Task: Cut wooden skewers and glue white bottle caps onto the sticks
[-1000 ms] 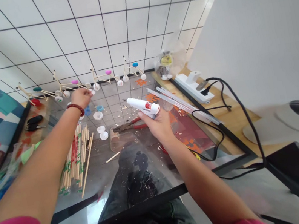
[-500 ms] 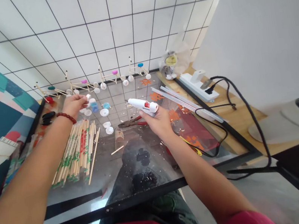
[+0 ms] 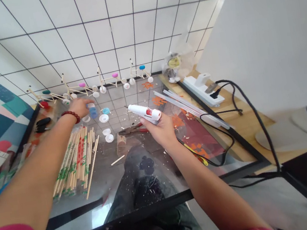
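Observation:
My left hand, a beaded bracelet on its wrist, reaches to a small stack of blue and whitish bottle caps at the back left of the table. Its fingers are stretched out and apart by the top of the stack; whether they touch it I cannot tell. A white glue gun is gripped in my right hand, its nozzle pointing left and away from me. White bottle caps and a light blue cap lie between the hands. Below the glue gun rest pliers with red handles.
Several small stick tricycle models stand along the wall. Bundled wooden chopsticks lie at left, beside black scissors-like handles. Clear glue sticks, a power strip and a black cable are at right.
My left hand held a small white cap between its fingertips; now that cap no longer shows there, and the fingers extend towards the stack. My right hand keeps the glue gun. The view has shifted slightly.

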Demonstrator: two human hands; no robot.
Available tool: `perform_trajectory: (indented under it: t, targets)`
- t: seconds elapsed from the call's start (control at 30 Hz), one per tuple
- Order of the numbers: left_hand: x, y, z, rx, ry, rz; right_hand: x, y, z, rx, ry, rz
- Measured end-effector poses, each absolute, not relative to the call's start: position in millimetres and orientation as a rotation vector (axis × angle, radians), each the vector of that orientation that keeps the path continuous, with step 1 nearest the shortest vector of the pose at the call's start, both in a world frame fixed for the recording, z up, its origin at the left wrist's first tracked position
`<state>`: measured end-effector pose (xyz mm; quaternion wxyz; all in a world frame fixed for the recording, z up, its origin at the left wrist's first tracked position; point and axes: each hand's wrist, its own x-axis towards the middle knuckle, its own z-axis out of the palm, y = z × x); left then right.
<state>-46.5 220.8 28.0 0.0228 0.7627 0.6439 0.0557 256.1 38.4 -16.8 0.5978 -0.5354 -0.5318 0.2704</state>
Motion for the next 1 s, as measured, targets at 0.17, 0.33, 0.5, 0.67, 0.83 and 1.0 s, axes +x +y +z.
perform_trajectory:
  t: [0.17, 0.33, 0.5, 0.67, 0.83, 1.0]
  targets:
    - [-45.3, 234.9, 24.9, 2.489, 1.940, 0.006, 257.0, 39.6, -16.7, -1.228, -1.229, 0.639]
    - [-49.0, 230.3, 26.2, 2.579, 1.880, 0.019, 256.0, 40.9, -19.1, -1.249, -1.253, 0.629]
    - [-46.7, 225.9, 27.0, 2.518, 1.964, 0.149, 256.0, 43.1, -22.3, -1.284, -1.248, 0.612]
    - [-33.4, 234.2, 21.9, 2.336, 2.118, 0.290, 255.8, 40.8, -18.6, -1.278, -1.260, 0.621]
    - [-13.2, 234.2, 22.3, 2.036, 2.055, 0.574, 256.4, 40.6, -17.0, -1.259, -1.218, 0.647]
    - [-7.8, 196.1, 41.9, 1.595, 1.632, 1.056, 261.1, 45.6, -21.1, -1.273, -1.192, 0.627]
